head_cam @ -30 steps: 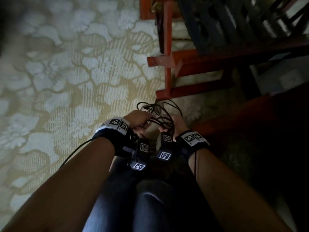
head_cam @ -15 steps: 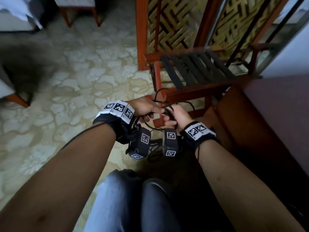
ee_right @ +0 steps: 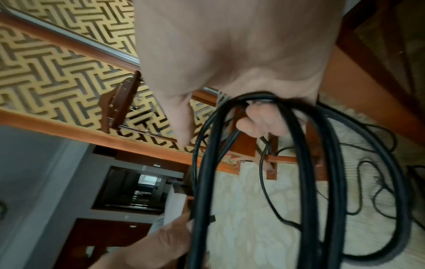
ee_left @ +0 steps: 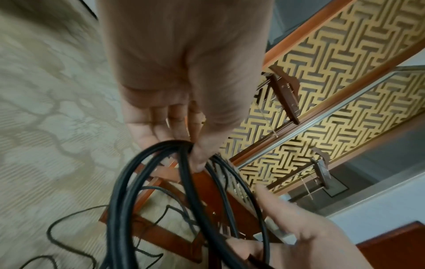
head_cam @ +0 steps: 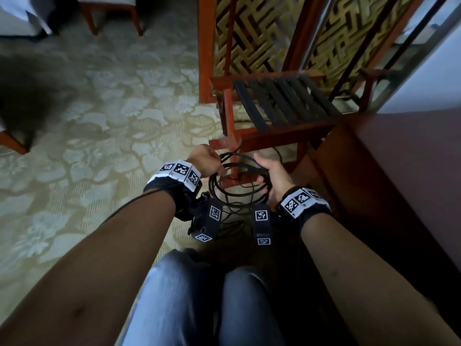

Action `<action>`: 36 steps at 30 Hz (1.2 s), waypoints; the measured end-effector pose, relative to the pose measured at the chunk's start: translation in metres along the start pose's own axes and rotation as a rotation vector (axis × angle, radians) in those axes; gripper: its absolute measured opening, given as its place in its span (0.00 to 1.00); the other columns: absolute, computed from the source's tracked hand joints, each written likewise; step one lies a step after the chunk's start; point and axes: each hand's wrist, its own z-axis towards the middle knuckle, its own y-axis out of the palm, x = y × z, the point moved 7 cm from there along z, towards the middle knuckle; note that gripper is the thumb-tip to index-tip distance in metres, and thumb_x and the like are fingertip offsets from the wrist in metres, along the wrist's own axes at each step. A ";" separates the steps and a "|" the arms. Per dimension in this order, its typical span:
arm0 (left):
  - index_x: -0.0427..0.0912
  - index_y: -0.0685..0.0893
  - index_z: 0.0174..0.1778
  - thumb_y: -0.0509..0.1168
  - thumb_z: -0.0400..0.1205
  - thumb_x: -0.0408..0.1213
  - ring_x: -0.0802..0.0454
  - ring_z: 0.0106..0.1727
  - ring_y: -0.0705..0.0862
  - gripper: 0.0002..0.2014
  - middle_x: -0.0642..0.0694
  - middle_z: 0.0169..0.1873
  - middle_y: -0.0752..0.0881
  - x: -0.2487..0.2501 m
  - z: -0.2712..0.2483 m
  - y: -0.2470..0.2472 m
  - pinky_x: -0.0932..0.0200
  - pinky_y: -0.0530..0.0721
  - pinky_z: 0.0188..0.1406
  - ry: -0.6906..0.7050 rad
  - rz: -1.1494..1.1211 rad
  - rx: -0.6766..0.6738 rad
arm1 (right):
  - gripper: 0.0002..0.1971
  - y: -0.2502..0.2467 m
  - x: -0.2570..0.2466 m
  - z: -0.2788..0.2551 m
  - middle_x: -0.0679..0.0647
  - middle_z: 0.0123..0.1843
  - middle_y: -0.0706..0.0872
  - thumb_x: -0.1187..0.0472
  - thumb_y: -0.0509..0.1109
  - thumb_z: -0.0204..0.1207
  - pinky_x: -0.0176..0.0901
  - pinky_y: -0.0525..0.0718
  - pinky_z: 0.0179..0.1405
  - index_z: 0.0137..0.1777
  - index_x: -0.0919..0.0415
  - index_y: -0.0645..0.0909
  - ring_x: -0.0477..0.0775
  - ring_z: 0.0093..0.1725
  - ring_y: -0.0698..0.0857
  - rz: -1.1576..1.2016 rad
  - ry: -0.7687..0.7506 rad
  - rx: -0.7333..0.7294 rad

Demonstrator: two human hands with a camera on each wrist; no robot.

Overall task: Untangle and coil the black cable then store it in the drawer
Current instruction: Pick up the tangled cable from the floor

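Carpet below: 2 hands, left hand [head_cam: 208, 159] & right hand [head_cam: 270, 174], each gripping 1 black cable [head_cam: 239, 182] coil.

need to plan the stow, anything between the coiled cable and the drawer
Cannot tell: no drawer shows in any view. The black cable hangs in loops between the left hand and right hand, both gripping it directly. A loose strand trails on the carpet and could snag.

The black cable [head_cam: 239, 181] ends stay hidden; no drawer front can be made out.
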 end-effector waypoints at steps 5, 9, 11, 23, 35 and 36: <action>0.30 0.85 0.48 0.76 0.72 0.25 0.45 0.56 0.85 0.10 0.43 0.43 0.82 -0.045 0.070 0.042 0.63 0.83 0.42 -0.071 -0.119 -0.088 | 0.10 -0.009 0.055 0.085 0.58 0.36 0.81 0.57 0.69 0.77 0.40 0.70 0.19 0.40 0.64 0.80 0.52 0.24 0.75 -0.315 0.186 0.126; 0.30 0.85 0.42 0.73 0.74 0.21 0.51 0.41 0.84 0.04 0.43 0.37 0.85 -0.113 0.135 0.073 0.69 0.81 0.27 -0.251 -0.398 -0.042 | 0.16 -0.006 0.106 0.165 0.58 0.41 0.82 0.51 0.64 0.82 0.47 0.81 0.42 0.45 0.65 0.80 0.57 0.37 0.79 -0.485 0.241 0.119; 0.32 0.84 0.38 0.65 0.80 0.20 0.51 0.38 0.84 0.07 0.39 0.38 0.85 -0.159 0.156 0.095 0.65 0.85 0.28 -0.428 -0.692 -0.049 | 0.23 -0.009 0.138 0.205 0.58 0.58 0.86 0.47 0.67 0.74 0.53 0.82 0.56 0.62 0.62 0.82 0.60 0.50 0.83 -0.465 0.243 0.225; 0.40 0.85 0.11 0.56 0.82 0.27 0.58 0.20 0.85 0.31 0.49 0.17 0.85 -0.387 0.204 0.161 0.67 0.83 0.22 -0.826 -1.057 0.073 | 0.23 0.053 0.289 0.319 0.66 0.75 0.74 0.51 0.59 0.85 0.56 0.76 0.70 0.72 0.66 0.75 0.69 0.70 0.76 -0.835 0.357 0.005; 0.38 0.76 0.41 0.57 0.82 0.33 0.49 0.37 0.82 0.06 0.48 0.20 0.87 -0.436 0.202 0.212 0.55 0.82 0.39 -1.011 -1.026 0.040 | 0.24 0.097 0.365 0.349 0.61 0.80 0.68 0.52 0.60 0.83 0.58 0.64 0.80 0.78 0.57 0.69 0.68 0.81 0.61 -1.329 0.361 -0.457; 0.38 0.76 0.41 0.57 0.82 0.32 0.48 0.37 0.81 0.06 0.47 0.20 0.86 -0.436 0.199 0.213 0.55 0.81 0.38 -1.016 -1.024 0.035 | 0.24 0.096 0.370 0.347 0.62 0.78 0.72 0.55 0.62 0.82 0.54 0.70 0.76 0.77 0.59 0.71 0.67 0.79 0.67 -1.299 0.358 -0.440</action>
